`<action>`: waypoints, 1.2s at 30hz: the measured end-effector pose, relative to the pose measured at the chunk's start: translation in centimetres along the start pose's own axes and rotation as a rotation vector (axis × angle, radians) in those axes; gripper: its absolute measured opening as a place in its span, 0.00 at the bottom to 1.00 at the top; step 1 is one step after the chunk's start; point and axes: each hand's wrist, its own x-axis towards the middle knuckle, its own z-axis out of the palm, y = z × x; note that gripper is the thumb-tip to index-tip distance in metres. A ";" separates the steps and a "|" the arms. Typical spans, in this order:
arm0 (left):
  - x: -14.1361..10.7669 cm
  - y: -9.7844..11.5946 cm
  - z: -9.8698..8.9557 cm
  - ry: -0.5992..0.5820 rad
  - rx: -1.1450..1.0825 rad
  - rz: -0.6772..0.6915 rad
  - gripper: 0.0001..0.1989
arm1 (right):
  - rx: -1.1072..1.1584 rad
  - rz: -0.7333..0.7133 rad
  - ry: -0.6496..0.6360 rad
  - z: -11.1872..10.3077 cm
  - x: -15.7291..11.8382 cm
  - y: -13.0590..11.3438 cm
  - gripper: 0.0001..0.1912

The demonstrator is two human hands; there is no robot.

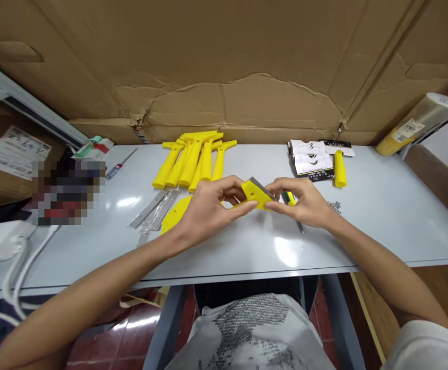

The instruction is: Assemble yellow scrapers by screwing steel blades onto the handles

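A yellow plastic scraper head (255, 195) with a grey metal blade (262, 187) along its upper right edge is held tilted above the table. My left hand (218, 205) pinches its left side with thumb and fingers. On the other side, my right hand (303, 201) grips the lower right corner. Beneath my right hand lies a screwdriver (300, 227) with a green and yellow handle, partly hidden. Flat yellow pieces (175, 213) lie behind my left wrist, and loose metal blades (155, 209) are left of them. Small screws (335, 206) are scattered right of my right hand.
Several yellow scraper handles (195, 159) are piled at the back. White and black printed packaging (311, 159) stands near a single yellow handle (339, 169). Another screwdriver (120, 165) lies at the left. A film roll (420, 123) leans at the right. Cardboard (224, 61) walls the back.
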 end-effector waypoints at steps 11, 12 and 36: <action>-1.5 -3.8 2.9 -0.202 0.900 0.825 0.09 | -0.509 0.273 -0.215 -11.1 -1.7 3.3 0.06; -1.7 -4.2 3.0 -0.203 0.901 0.819 0.09 | -0.507 0.293 -0.290 -11.2 -2.0 3.7 0.06; -3.6 -4.8 3.0 0.201 0.860 0.964 0.08 | 0.042 0.089 0.006 -1.4 -0.6 0.5 0.05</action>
